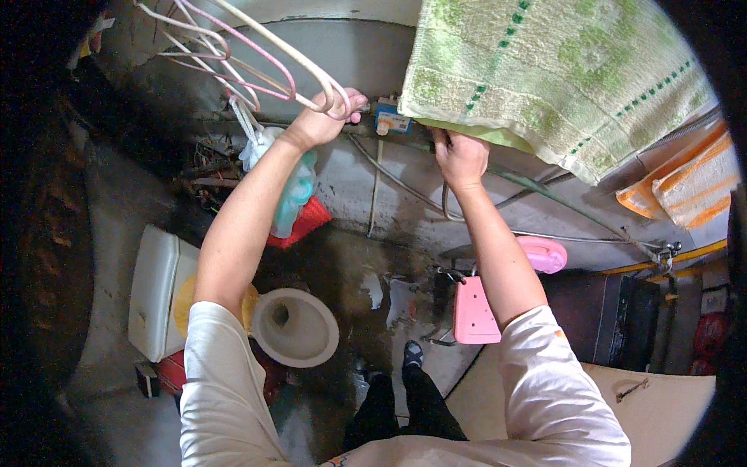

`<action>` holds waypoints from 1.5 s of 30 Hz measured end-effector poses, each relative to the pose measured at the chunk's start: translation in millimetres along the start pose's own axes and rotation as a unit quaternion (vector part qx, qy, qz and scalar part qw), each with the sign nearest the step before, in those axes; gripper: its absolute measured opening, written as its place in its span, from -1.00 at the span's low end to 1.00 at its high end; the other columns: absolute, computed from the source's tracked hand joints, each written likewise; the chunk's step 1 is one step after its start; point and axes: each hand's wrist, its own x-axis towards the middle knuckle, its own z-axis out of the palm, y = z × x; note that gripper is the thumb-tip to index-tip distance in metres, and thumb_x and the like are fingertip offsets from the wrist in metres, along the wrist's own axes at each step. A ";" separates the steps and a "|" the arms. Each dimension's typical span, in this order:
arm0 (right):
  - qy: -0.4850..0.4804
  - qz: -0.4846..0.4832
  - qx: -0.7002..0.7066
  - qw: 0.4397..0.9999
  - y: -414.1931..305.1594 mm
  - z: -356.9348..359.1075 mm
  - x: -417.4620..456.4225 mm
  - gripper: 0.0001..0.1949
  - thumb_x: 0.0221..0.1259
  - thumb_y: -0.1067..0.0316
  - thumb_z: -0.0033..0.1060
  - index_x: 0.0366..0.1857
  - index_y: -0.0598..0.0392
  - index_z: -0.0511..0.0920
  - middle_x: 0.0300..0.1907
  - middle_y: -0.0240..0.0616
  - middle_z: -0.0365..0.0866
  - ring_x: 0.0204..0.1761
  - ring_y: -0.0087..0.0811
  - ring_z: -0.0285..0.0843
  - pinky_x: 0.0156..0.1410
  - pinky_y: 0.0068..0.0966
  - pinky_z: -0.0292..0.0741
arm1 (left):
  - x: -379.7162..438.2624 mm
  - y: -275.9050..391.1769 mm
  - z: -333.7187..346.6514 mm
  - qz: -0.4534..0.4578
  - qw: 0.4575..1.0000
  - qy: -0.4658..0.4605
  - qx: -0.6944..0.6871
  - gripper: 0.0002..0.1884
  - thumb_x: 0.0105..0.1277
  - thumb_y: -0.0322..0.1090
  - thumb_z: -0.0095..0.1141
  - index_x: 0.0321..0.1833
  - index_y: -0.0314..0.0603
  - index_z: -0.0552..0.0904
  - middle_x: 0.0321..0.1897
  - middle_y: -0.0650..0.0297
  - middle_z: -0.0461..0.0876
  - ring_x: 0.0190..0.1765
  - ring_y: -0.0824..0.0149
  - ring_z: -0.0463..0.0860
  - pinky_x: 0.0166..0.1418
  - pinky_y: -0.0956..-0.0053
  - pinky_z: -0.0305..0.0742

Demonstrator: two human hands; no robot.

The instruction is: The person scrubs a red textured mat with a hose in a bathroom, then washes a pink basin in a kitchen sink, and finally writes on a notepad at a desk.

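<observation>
At the wall, my left hand [335, 117] has its fingers curled at a small metallic piece beside a blue box-like fitting [392, 118], behind the loops of hanging coated hangers [274, 58]. On the fitting's other side, my right hand [462, 154] is just under the edge of a green and white patterned towel [525, 76], its fingers partly hidden by the wrist and towel. Whether it grips something there cannot be told. A pale knob [383, 128] sticks out below the fitting, and a thin pipe [375, 187] runs down from there.
A toilet bowl [296, 327] and its cistern [154, 292] stand at lower left. A teal and white mesh pouf [289, 187] hangs near a red mesh thing [303, 223]. On the right are a pink stool [475, 309], a pink basin [543, 254], a hose [443, 201] and orange-striped cloths [688, 187].
</observation>
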 end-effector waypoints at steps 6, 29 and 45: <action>-0.016 -0.001 -0.021 1.000 1.3 0.7 -2.6 -0.81 0.20 0.15 0.45 -0.19 -0.08 0.77 -0.25 -0.18 0.75 -0.18 0.00 0.70 -0.02 -0.09 0.60 | 2.1 5.7 -3.4 -0.009 1.000 0.003 0.022 -0.64 0.62 -0.15 0.04 0.08 -0.36 0.69 -0.30 0.25 0.74 -0.18 0.42 0.68 0.01 0.43 0.57; -0.035 0.027 -0.007 0.999 -2.1 -0.7 -0.7 -0.82 0.27 0.06 0.37 -0.22 -0.14 0.77 -0.24 -0.21 0.75 -0.17 -0.03 0.70 0.00 -0.08 0.60 | -8.7 3.7 -3.8 0.163 0.974 0.057 0.148 -0.71 0.50 -0.20 0.21 0.04 -0.32 0.67 -0.07 -0.01 0.76 0.02 0.01 0.74 0.12 0.23 0.60; -0.056 0.017 -0.003 0.998 5.3 0.3 -4.0 -0.79 0.15 0.15 0.45 -0.17 -0.10 0.76 -0.21 -0.17 0.72 -0.13 0.03 0.67 0.02 -0.06 0.57 | -6.9 11.8 -4.1 0.192 0.963 0.091 0.166 -0.76 0.31 -0.46 0.37 0.00 -0.29 0.66 -0.10 0.10 0.73 -0.04 0.13 0.75 0.06 0.33 0.62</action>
